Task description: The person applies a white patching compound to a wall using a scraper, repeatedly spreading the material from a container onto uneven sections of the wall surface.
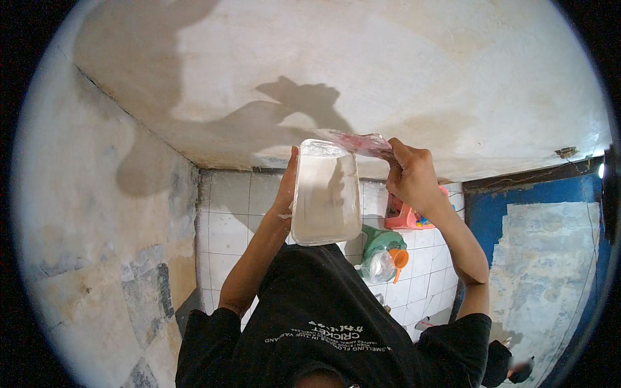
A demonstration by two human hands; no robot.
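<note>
My left hand (286, 184) grips the left side of a white rectangular plastic tub (326, 200), held in front of my body near the wall. Its fingers are partly hidden behind the tub. Pale, whitish stuff coats the inside, and a shadow falls across it. My right hand (414, 171) is closed around a flat pink tool smeared with white (363, 143); whether it is a brush or a scraper cannot be made out. The tool's left end lies at the tub's far right rim, close to the wall (414, 77).
White floor tiles (226, 226) show below. Right of the tub are a pink plastic container (406, 220), a green basin (374, 239) and an orange dipper (399, 258). A blue wall with a whitish patch (550, 258) stands at right. Another person (501, 365) is at lower right.
</note>
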